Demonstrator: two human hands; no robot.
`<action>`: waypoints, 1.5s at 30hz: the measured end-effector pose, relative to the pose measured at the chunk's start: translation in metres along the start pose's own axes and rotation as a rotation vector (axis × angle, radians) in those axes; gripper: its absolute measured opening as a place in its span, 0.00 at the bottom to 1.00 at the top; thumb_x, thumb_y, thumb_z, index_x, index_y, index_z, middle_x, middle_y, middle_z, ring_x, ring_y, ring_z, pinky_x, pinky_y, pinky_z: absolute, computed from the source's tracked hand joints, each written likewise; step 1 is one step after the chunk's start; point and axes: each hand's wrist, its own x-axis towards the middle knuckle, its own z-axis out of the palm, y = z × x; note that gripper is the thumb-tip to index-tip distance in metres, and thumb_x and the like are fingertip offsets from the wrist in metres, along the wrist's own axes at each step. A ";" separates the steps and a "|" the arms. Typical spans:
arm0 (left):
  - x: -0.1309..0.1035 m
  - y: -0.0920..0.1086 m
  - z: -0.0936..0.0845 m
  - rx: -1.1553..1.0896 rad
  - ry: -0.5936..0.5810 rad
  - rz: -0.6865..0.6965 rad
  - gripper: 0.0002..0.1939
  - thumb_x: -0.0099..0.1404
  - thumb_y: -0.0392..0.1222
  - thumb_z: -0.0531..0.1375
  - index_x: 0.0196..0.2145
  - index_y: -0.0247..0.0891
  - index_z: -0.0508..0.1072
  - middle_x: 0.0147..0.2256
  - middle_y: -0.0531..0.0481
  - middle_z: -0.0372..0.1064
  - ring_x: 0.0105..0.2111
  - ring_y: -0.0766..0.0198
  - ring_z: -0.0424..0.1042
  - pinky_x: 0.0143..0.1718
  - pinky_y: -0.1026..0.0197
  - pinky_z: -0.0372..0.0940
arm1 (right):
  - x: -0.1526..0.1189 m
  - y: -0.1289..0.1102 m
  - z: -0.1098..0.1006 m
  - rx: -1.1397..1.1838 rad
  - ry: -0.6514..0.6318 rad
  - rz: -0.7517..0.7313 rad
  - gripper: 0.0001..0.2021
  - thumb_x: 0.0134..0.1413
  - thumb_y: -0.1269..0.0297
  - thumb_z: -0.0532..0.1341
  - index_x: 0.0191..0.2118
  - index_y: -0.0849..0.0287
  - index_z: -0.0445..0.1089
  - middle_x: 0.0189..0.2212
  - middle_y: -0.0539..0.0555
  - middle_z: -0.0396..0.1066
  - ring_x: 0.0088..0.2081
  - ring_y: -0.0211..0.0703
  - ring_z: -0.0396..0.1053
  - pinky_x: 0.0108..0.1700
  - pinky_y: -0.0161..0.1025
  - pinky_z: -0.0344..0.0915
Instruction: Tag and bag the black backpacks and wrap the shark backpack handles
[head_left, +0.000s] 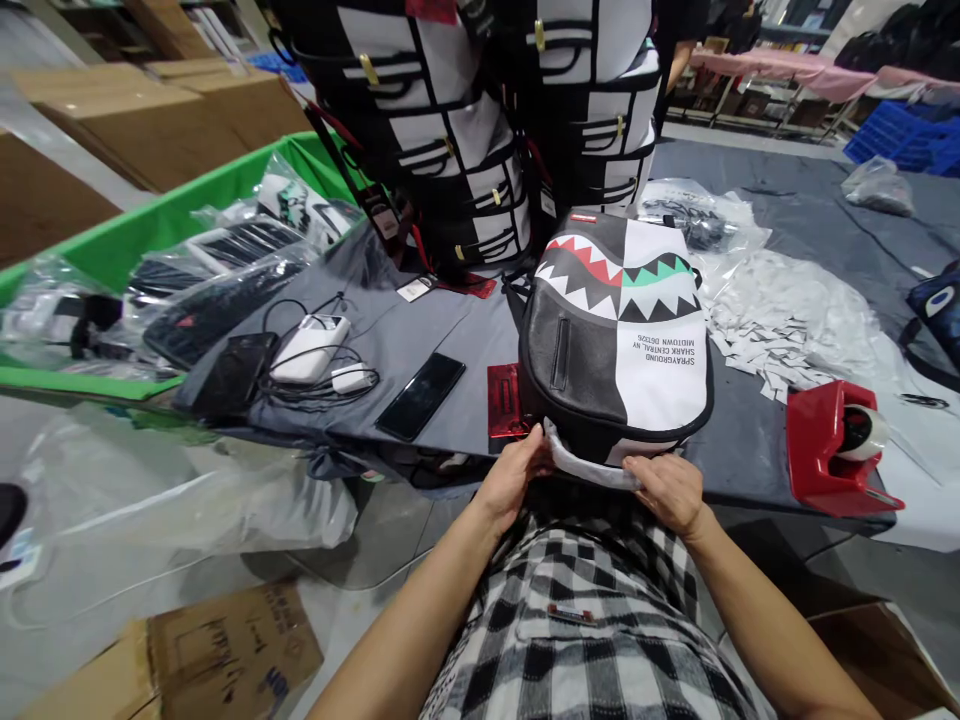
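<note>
A small black-and-white backpack with a shark-mouth print lies on the table, its lettering upside down to me. Along its near edge runs a whitish strip that looks like a wrapped carry handle. My left hand pinches the strip's left end, fingers closed. At the other end, my right hand grips it between thumb and fingers. A red tag lies beside the bag, close to my left hand. What sits under the whitish wrapping is hidden.
Stacked checkered backpacks rise behind. To the left are a phone, a white power bank with cables, and a green bin of bagged goods. A red tape dispenser and a pile of white slips lie right.
</note>
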 end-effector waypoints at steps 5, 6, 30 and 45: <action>-0.001 -0.001 0.032 -0.302 0.118 -0.141 0.19 0.65 0.43 0.66 0.21 0.37 0.65 0.19 0.57 0.64 0.20 0.71 0.67 0.35 0.62 0.70 | 0.002 -0.002 0.000 0.005 0.009 -0.013 0.20 0.68 0.67 0.56 0.63 0.58 0.63 0.33 0.55 0.79 0.30 0.40 0.75 0.32 0.38 0.67; 0.000 -0.002 0.038 -0.374 0.119 -0.151 0.21 0.68 0.43 0.63 0.20 0.38 0.62 0.17 0.59 0.60 0.18 0.72 0.64 0.36 0.62 0.70 | 0.004 -0.002 0.000 0.011 0.014 -0.021 0.20 0.68 0.68 0.56 0.64 0.59 0.63 0.33 0.56 0.79 0.30 0.40 0.74 0.32 0.38 0.67; -0.027 0.010 0.051 -0.106 0.218 -0.222 0.09 0.69 0.36 0.61 0.30 0.30 0.73 0.27 0.42 0.75 0.27 0.61 0.78 0.42 0.54 0.75 | 0.003 0.001 -0.006 -0.010 0.045 -0.039 0.21 0.69 0.70 0.54 0.65 0.60 0.62 0.33 0.56 0.79 0.31 0.40 0.74 0.34 0.37 0.69; -0.005 -0.011 -0.003 0.193 -0.180 -0.085 0.34 0.66 0.71 0.53 0.34 0.33 0.77 0.35 0.39 0.79 0.39 0.53 0.78 0.49 0.50 0.69 | 0.004 0.003 -0.007 -0.027 -0.031 -0.053 0.19 0.69 0.72 0.50 0.60 0.57 0.67 0.34 0.55 0.79 0.29 0.38 0.72 0.33 0.38 0.64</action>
